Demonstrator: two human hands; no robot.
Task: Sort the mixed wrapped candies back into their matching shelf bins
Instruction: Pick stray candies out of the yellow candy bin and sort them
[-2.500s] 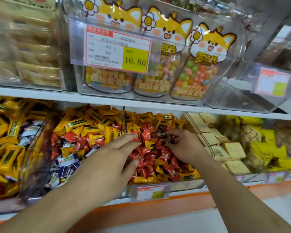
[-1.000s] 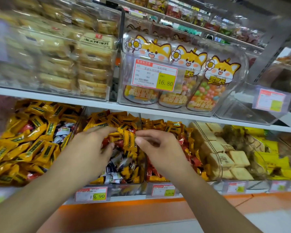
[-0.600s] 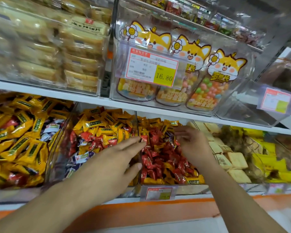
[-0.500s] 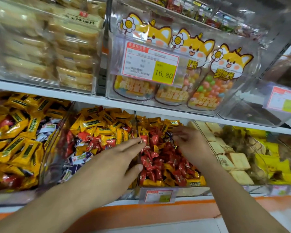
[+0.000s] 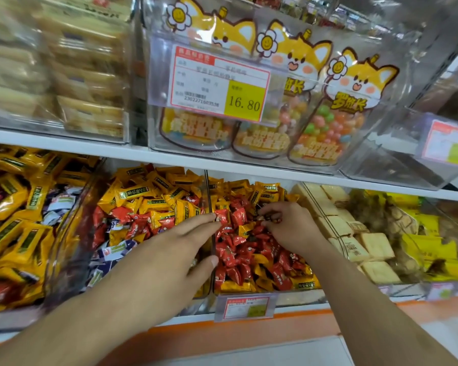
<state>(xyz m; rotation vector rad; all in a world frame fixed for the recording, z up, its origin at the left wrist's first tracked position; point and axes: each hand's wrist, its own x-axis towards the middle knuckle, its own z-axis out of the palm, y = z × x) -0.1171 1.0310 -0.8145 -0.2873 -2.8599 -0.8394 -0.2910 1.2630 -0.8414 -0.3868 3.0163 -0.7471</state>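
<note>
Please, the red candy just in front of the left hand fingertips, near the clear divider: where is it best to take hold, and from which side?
Probably pinch the red candy across its puffy middle, coming from above and the front. It lies on top of the pile beside the clear divider, so its top is free; the left hand, fingers straight, is already there.

Right hand (image 5: 288, 228) now seemingly pinches a dark candy (image 5: 271, 217).
</note>
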